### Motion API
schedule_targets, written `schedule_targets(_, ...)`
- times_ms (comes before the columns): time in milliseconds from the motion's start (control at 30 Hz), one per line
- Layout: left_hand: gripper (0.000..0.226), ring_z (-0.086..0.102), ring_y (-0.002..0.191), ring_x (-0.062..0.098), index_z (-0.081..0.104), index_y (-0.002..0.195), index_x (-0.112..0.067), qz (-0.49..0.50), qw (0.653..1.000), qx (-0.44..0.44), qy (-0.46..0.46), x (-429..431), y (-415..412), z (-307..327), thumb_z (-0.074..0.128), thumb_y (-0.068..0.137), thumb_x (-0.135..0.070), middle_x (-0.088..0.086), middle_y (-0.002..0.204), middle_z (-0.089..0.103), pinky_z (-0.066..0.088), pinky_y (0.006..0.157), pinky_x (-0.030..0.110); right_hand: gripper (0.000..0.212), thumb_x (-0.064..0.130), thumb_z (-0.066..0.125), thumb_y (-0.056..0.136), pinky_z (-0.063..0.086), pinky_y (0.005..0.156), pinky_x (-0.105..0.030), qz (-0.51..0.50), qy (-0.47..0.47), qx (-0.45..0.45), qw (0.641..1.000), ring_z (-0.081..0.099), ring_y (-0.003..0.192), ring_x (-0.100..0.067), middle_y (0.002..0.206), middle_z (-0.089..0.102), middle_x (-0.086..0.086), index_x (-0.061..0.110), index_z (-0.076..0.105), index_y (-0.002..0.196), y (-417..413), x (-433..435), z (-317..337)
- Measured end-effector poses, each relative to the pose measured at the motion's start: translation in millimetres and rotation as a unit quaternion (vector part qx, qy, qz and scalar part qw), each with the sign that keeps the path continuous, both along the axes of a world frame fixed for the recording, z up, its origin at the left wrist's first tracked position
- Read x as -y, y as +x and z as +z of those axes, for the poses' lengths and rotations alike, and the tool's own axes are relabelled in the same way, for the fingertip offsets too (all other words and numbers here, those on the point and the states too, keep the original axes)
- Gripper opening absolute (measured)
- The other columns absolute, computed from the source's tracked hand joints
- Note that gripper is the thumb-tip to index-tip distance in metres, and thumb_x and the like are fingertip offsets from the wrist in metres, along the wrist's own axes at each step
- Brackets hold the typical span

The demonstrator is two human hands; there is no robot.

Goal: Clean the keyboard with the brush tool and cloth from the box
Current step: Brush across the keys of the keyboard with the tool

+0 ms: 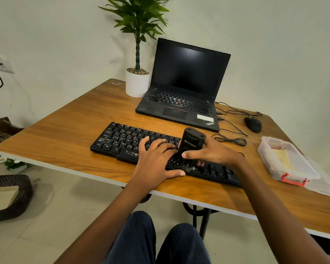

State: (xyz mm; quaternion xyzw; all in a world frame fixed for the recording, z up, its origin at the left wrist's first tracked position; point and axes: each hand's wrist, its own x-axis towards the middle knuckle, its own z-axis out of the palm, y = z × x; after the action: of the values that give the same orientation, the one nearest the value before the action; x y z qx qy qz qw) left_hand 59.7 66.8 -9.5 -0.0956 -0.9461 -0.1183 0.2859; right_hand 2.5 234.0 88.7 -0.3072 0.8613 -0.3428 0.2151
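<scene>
Keyboard (122, 141) near table's (65, 134) front edge; left hand (156, 159) flat on it, fingers straight; right hand (215, 151) grips brush tool (191, 143) upright; box (266, 153) at right edge holds yellow cloth (282, 157).

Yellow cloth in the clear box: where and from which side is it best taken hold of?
Probably best to pinch the yellow cloth at a corner or edge, coming straight down from above: it lies flat in the open clear box, whose walls block a sideways reach. The right hand is nearer, but it grips the brush tool.
</scene>
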Motion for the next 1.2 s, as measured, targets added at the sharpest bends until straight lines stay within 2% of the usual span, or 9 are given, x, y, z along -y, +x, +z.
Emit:
schedule_targets(100, 0.071, 0.051, 0.120, 0.018, 0.068, 0.109, -0.026, 0.003, 1.000, 0.003, 0.001, 0.8, 1.1, 1.0, 0.033, 0.072, -0.076, -0.008, 0.115, 0.064, 0.006, 0.105, 0.046, 0.023, 0.011, 0.065, 0.084, 0.047, 0.048, -0.015, -0.010, 0.008, 0.012, 1.000, 0.055, 0.049, -0.002, 0.078, 0.062, -0.005, 0.020, 0.050, 0.099, -1.2, -6.2, 0.2)
schedule_targets(233, 0.070, 0.051, 0.120, 0.018, 0.068, 0.109, -0.027, 0.003, 1.000, 0.007, 0.007, 0.8, 0.6, 1.4, 0.033, 0.072, -0.076, -0.009, 0.116, 0.064, 0.008, 0.105, 0.047, 0.030, 0.008, 0.067, 0.082, 0.047, 0.047, -0.019, -0.002, 0.049, 0.020, 0.999, 0.057, 0.051, -0.009, 0.085, 0.065, -0.017, 0.010, 0.053, 0.108, -6.7, -21.3, 6.2)
schedule_targets(433, 0.060, 0.048, 0.123, 0.019, 0.068, 0.109, -0.023, -0.005, 1.000, -0.002, 0.006, 1.4, 1.0, 0.9, 0.051, 0.072, -0.068, -0.006, 0.118, 0.063, 0.004, 0.106, 0.047, 0.034, 0.008, 0.066, 0.083, 0.049, 0.051, -0.019, 0.043, 0.018, -0.010, 0.999, 0.057, 0.056, -0.009, 0.084, 0.064, -0.012, 0.003, 0.055, 0.115, 7.2, 3.3, -1.3)
schedule_targets(533, 0.068, 0.043, 0.127, 0.018, 0.065, 0.115, -0.025, -0.003, 1.000, 0.007, 0.005, 0.8, 2.3, 3.6, 0.044, 0.072, -0.072, -0.007, 0.123, 0.060, 0.000, 0.107, 0.046, 0.027, 0.008, 0.067, 0.082, 0.047, 0.049, -0.019, 0.008, 0.036, -0.003, 0.999, 0.056, 0.053, -0.008, 0.078, 0.063, -0.004, 0.010, 0.055, 0.107, 0.9, -2.6, 3.6)
schedule_targets(633, 0.072, 0.044, 0.126, 0.017, 0.065, 0.116, -0.028, 0.001, 1.000, 0.010, -0.001, 1.1, 2.4, 3.7, 0.034, 0.072, -0.076, -0.009, 0.123, 0.060, 0.001, 0.107, 0.046, 0.022, 0.008, 0.068, 0.081, 0.046, 0.044, -0.018, -0.042, 0.032, 0.009, 0.999, 0.056, 0.046, -0.009, 0.071, 0.064, -0.006, 0.011, 0.055, 0.098, -7.7, -14.0, 6.3)
schedule_targets(833, 0.070, 0.051, 0.120, 0.018, 0.068, 0.109, -0.026, 0.000, 1.000, 0.006, -0.002, 0.9, 2.3, 2.1, 0.035, 0.072, -0.075, -0.008, 0.116, 0.064, 0.007, 0.105, 0.047, 0.016, 0.012, 0.068, 0.081, 0.045, 0.043, -0.021, -0.068, -0.021, -0.015, 0.997, 0.055, 0.048, -0.015, 0.070, 0.065, -0.007, 0.017, 0.054, 0.086, -0.4, 1.6, -7.4)
schedule_targets(933, 0.068, 0.055, 0.116, 0.017, 0.070, 0.105, -0.027, -0.001, 1.000, 0.005, 0.001, 0.7, 1.0, 0.8, 0.036, 0.071, -0.075, -0.009, 0.112, 0.066, 0.011, 0.104, 0.046, 0.014, 0.014, 0.068, 0.081, 0.043, 0.040, -0.023, -0.119, -0.041, -0.052, 0.991, 0.053, 0.043, -0.014, 0.066, 0.064, -0.005, 0.014, 0.055, 0.082, -6.5, 5.3, -7.3)
schedule_targets(1067, 0.070, 0.053, 0.118, 0.017, 0.069, 0.108, -0.027, -0.001, 1.000, 0.017, 0.004, 1.0, 1.3, 1.4, 0.035, 0.071, -0.076, -0.009, 0.114, 0.065, 0.009, 0.105, 0.046, 0.014, 0.011, 0.068, 0.080, 0.041, 0.039, -0.022, -0.114, -0.040, -0.017, 0.993, 0.051, 0.043, -0.017, 0.069, 0.065, -0.009, 0.011, 0.054, 0.083, -8.5, 5.5, -5.0)
schedule_targets(1200, 0.070, 0.052, 0.118, 0.017, 0.068, 0.109, -0.028, 0.002, 1.000, 0.022, 0.007, 0.6, 1.8, 2.4, 0.035, 0.071, -0.076, -0.010, 0.115, 0.064, 0.008, 0.105, 0.046, 0.012, 0.013, 0.067, 0.081, 0.040, 0.037, -0.021, -0.158, -0.049, -0.046, 0.985, 0.050, 0.039, -0.015, 0.067, 0.064, -0.011, 0.008, 0.057, 0.076, -16.0, 4.8, -5.9)
